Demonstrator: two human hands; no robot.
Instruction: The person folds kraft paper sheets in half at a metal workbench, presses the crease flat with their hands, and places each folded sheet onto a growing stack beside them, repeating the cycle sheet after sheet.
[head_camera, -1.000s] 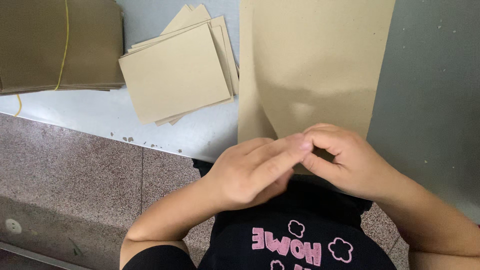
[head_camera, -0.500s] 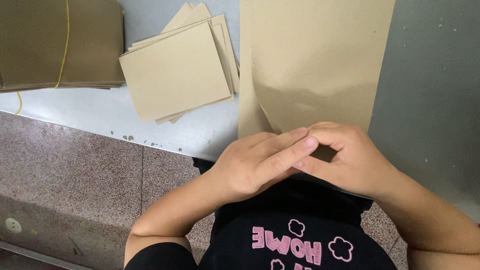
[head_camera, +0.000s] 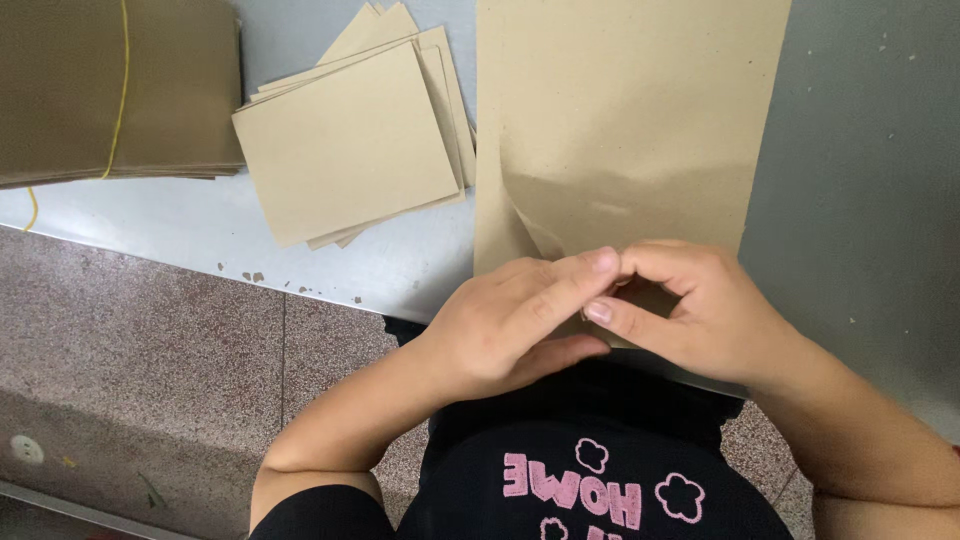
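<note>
A large brown paper sheet lies flat on the grey table, reaching from the far side to the near edge. Both my hands meet at its near edge. My left hand pinches that edge with the fingers closed over it. My right hand pinches the same edge from the right, fingertips touching those of the left hand. The paper buckles into a small crease just above the fingers. The very edge of the sheet is hidden under my hands.
A fanned pile of smaller brown paper pieces lies to the left of the sheet. A thick stack of brown sheets bound by a yellow band sits at the far left. A speckled stone floor is below the table edge.
My hands have shifted slightly at the paper's near edge, and the crease above the fingers has changed shape. The sheet and the piles stay where they were.
</note>
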